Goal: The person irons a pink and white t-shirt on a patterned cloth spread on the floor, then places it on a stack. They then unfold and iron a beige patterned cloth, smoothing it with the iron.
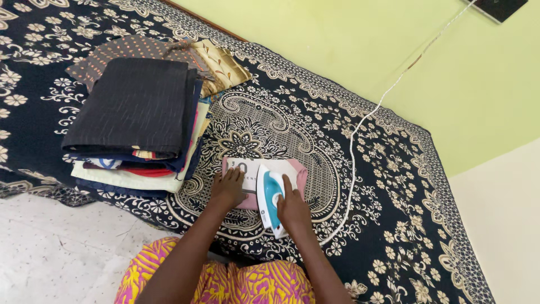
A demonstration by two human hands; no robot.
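On the patterned black and cream cloth point(349, 186) that is covering the floor, seen from the head camera, a person is ironing a small folded garment point(264, 169), pink with a white panel, which is lying flat near the middle of the round flower design. The right hand point(292, 205) is closing around the handle of a white and blue iron point(271, 200) and is pressing it down on the right part of the garment, while the left hand point(228, 188) is lying open with its fingers spread flat on the left part, holding the fabric in place. A white cord point(360, 121) is running from the iron across the cloth and up the pale green wall point(349, 50) to the upper right. To the left, well apart from the hands, a stack of folded clothes point(138, 121) is already sitting neatly, with a dark piece on top and coloured ones below, so I judge that much of the ironing is done. The pink garment is the piece now in work, and I cannot see any unironed pile waiting, so how much is left is not possible to tell.
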